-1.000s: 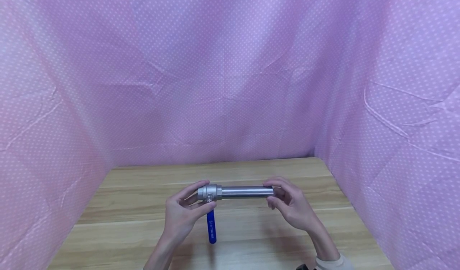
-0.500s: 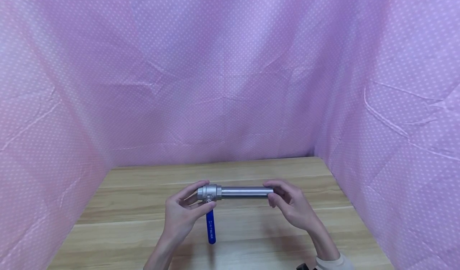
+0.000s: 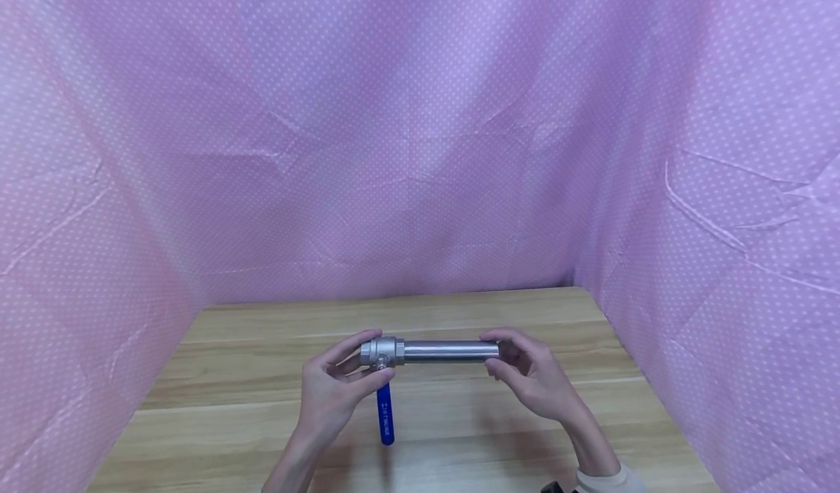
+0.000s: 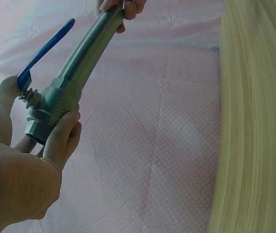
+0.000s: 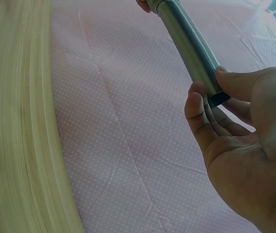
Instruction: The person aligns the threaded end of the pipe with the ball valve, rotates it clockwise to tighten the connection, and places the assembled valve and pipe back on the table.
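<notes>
My left hand (image 3: 331, 387) grips a silver ball valve (image 3: 383, 349), fingers behind its body and thumb in front near the stem. The valve's blue lever handle (image 3: 386, 416) points toward me in the head view. A straight steel pipe (image 3: 449, 351) runs from the valve's right end, their joint hidden inside the valve's hex end. At the pipe's far right end, my right hand (image 3: 541, 380) pinches it between thumb and fingers. In the right wrist view the pipe's dark end rim (image 5: 219, 99) shows between the fingers. Valve and pipe are held level above the table.
Below lies a light wood-grain table (image 3: 262, 435). Pink dotted cloth (image 3: 407, 150) hangs behind it and along both sides. A small black object (image 3: 553, 487) shows at the bottom edge by the right sleeve (image 3: 610, 480).
The right thumb shifts up along the pipe's end, then back down, while the right fingers stay about it. The left hand and the valve stay nearly still.
</notes>
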### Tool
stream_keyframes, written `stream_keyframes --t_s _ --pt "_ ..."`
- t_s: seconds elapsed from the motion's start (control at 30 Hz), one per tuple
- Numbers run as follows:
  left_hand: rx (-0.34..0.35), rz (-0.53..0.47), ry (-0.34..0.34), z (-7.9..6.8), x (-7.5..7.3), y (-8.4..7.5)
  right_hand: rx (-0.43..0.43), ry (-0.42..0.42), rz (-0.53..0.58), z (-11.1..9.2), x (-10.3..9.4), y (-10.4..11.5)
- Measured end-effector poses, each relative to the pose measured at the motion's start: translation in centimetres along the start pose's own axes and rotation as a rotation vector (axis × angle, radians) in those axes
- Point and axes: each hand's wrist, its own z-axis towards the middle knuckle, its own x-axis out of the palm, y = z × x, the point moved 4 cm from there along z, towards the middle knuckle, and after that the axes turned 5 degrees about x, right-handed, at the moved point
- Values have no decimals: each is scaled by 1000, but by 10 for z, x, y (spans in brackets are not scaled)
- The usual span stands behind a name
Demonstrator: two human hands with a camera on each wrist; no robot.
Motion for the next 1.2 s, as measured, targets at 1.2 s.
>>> stream_keyframes --t_s 1.2 --pt "28 26 60 0 0 5 53 -16 -120 -2 2 -5"
